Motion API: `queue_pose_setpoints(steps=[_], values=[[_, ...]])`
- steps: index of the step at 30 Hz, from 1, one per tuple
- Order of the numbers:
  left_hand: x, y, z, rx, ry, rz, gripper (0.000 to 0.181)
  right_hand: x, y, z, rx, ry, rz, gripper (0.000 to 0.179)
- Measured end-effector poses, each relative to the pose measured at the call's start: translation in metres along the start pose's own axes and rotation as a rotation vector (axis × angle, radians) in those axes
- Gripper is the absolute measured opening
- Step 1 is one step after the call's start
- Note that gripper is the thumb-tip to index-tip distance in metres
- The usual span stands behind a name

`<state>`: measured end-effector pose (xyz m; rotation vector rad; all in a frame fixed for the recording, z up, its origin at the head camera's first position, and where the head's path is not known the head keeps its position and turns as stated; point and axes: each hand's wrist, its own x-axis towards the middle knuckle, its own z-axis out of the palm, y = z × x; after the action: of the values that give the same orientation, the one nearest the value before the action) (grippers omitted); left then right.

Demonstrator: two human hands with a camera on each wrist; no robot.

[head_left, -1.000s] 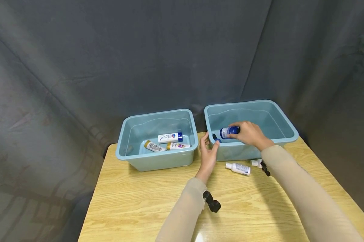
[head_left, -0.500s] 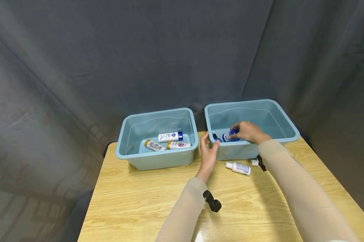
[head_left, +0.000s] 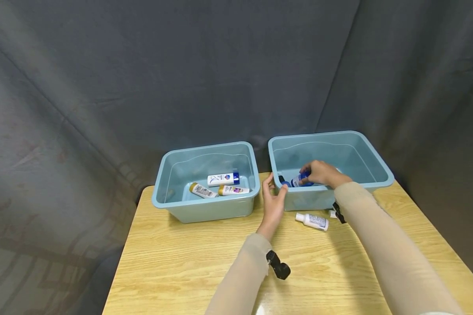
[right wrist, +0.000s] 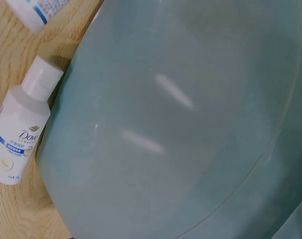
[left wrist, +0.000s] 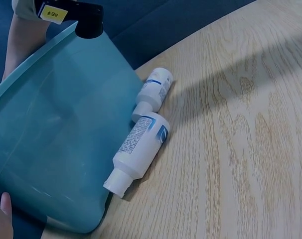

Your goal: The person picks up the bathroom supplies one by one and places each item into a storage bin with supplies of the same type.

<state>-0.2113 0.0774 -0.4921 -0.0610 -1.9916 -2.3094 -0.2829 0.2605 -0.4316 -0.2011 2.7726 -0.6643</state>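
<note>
My right hand (head_left: 323,173) reaches into the right light-blue bin (head_left: 308,201), gripping a blue bottle (head_left: 298,180) with a white label; the bottle lies tilted low near the front wall. Just left of it is another dark blue item with a black cap (head_left: 282,178), mostly hidden by the rim. My left hand (head_left: 274,204) holds that bin's front-left corner, thumb at the front rim and fingers along the left side. In the left wrist view, only a bit of the left hand (left wrist: 0,219) shows beside the bin wall. The right wrist view shows the bin's outside but no fingers.
Two white bottles lie on the wooden table before the right bin: one nearer (head_left: 312,221), and a Dove-labelled one (right wrist: 16,137) partly hidden by the right sleeve in the head view. The left bin (head_left: 209,213) contains three small bottles. A dark curtain (head_left: 236,78) hangs behind.
My right hand has brought the blue bottle lower and slightly toward the front wall of the right bin. My left hand keeps its hold on the corner.
</note>
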Motion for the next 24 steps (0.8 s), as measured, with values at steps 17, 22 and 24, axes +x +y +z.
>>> queue_pose_setpoints(steps=[17, 22, 24], values=[[-0.001, 0.000, 0.002, -0.004, 0.009, 0.006, 0.052, -0.006, -0.004, -0.004, 0.021, 0.110, -0.080, 0.032], [-0.002, 0.001, 0.002, 0.006, 0.003, -0.006, 0.051, -0.012, -0.004, -0.006, 0.015, 0.127, -0.081, 0.033], [-0.002, 0.002, 0.003, 0.002, -0.001, -0.005, 0.051, -0.015, -0.004, -0.006, 0.022, 0.154, -0.074, 0.032]])
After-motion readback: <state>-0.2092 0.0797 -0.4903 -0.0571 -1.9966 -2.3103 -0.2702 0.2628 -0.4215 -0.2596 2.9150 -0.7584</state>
